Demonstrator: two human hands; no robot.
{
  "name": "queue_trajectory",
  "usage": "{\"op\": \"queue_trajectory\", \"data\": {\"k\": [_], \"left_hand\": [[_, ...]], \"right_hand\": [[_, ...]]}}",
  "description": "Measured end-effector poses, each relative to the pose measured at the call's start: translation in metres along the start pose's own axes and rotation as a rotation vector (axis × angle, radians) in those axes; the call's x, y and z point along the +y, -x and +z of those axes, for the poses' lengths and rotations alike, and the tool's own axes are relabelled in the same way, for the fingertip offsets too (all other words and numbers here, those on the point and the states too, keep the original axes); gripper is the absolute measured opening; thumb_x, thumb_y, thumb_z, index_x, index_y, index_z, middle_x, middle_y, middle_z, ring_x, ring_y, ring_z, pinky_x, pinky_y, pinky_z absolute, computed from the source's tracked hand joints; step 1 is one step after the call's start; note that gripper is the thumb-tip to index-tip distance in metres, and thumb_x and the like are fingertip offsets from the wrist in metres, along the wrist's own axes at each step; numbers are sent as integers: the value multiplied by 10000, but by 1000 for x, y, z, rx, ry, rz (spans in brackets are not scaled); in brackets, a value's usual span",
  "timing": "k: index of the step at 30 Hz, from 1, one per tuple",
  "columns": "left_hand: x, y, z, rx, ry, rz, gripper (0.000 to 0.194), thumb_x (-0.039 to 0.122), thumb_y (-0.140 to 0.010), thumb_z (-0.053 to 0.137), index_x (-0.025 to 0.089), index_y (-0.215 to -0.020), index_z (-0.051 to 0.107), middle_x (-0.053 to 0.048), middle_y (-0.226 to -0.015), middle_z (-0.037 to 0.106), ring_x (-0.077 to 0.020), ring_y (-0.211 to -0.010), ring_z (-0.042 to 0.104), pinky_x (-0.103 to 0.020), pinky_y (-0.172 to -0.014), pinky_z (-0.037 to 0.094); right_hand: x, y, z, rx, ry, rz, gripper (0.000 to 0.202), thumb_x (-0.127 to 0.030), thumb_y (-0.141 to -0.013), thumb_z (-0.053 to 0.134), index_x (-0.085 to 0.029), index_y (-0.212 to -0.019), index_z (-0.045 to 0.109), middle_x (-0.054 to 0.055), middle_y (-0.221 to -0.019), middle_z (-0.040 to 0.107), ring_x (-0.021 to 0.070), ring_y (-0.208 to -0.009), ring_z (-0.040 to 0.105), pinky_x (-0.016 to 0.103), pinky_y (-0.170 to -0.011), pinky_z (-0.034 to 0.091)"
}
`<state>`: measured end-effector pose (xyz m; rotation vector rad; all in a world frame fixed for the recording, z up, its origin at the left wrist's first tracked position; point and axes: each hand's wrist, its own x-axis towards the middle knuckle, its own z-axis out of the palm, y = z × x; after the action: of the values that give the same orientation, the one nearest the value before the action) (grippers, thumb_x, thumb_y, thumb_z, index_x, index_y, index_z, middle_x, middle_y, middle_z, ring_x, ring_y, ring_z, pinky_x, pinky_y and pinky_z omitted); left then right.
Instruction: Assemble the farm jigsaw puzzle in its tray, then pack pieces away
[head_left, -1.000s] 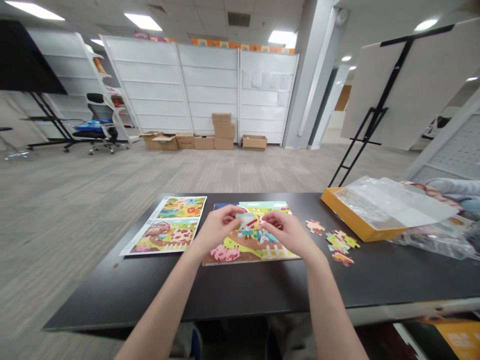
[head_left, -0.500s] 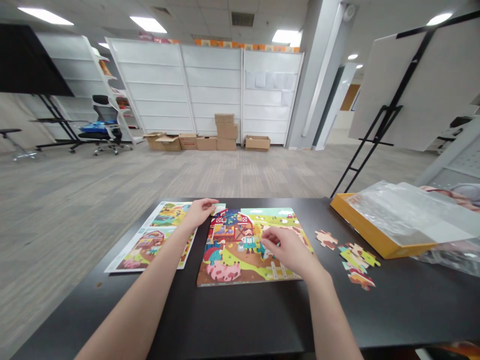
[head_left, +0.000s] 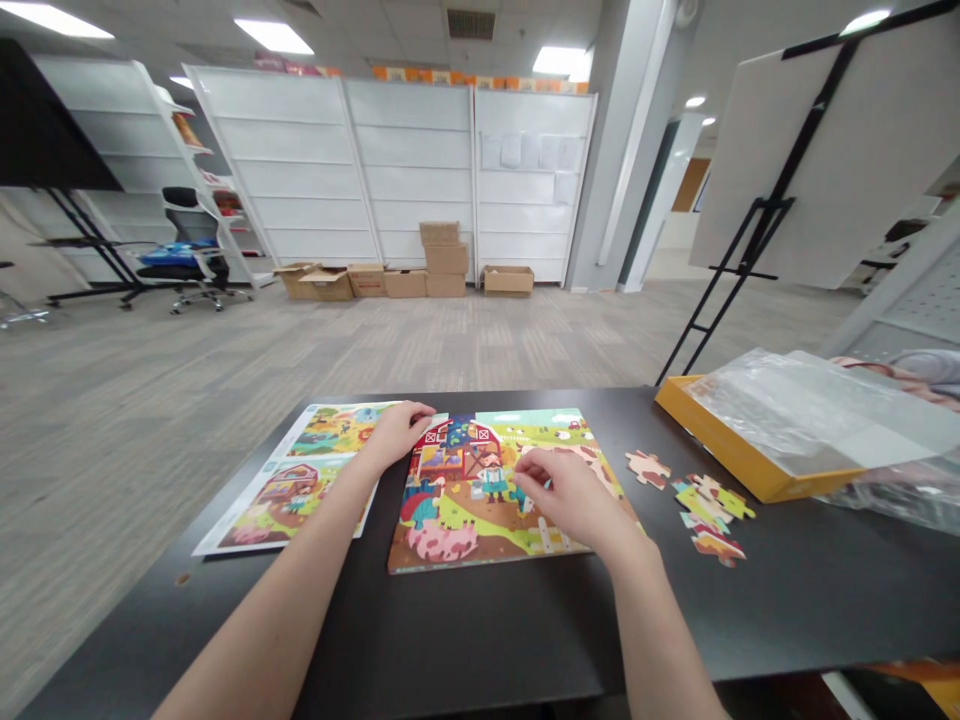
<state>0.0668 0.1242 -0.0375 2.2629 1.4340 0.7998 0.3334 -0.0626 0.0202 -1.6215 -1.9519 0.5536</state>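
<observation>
Hands at a farm-scene puzzle (head_left: 491, 540), lower centre of the frame.
Sideways pressure from the left hand (head_left: 397, 437), its fingers bent at the puzzle's upper-left corner, could unseat pieces; the right hand (head_left: 566, 492), fingers curled above the puzzle's right half, could snag one. Whether either pinches a piece cannot be told.

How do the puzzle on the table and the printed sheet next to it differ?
The puzzle shows one farm scene; the printed sheet shows two pictures, one above the other. The puzzle fills its board out to the edges, while the sheet has a white border. The left hand is at the puzzle's far left corner; its forearm crosses over the sheet. Both show a red barn and a pink pig.
</observation>
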Motion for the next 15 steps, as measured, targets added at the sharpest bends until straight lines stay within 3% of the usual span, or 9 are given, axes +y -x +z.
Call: {"op": "queue_trajectory", "data": {"k": [6, 9, 15], "left_hand": [[0, 2, 0, -4, -63, 62, 315, 342, -839, 510, 192, -966, 756, -99, -1032, 759, -264, -972, 691, -396, -936, 524], [1, 4, -1, -9, -73, 86, 344, 411, -867, 509, 201, -995, 750, -95, -1059, 752, -257, -981, 686, -382, -930, 524], [1, 5, -1, -31, -95, 121, 384, 498, -859, 522, 208, -939, 762, -95, -1033, 757, -269, -996, 677, -394, -934, 505]], "right_hand": [[2, 3, -6, 56, -38, -51, 130, -248, -917, 576, -205, -866, 687, 18, -840, 742, 163, -766, 654, 274, -689, 444], [3, 7, -10, 83, -73, -62, 150, -264, -928, 566, -207, -889, 700, 23, -855, 745, 161, -772, 660, 275, -707, 466], [1, 23, -38, 160, -110, -20, 220, -350, -938, 545, -204, -926, 709, 44, -900, 763, 174, -776, 674, 275, -698, 493]]}}
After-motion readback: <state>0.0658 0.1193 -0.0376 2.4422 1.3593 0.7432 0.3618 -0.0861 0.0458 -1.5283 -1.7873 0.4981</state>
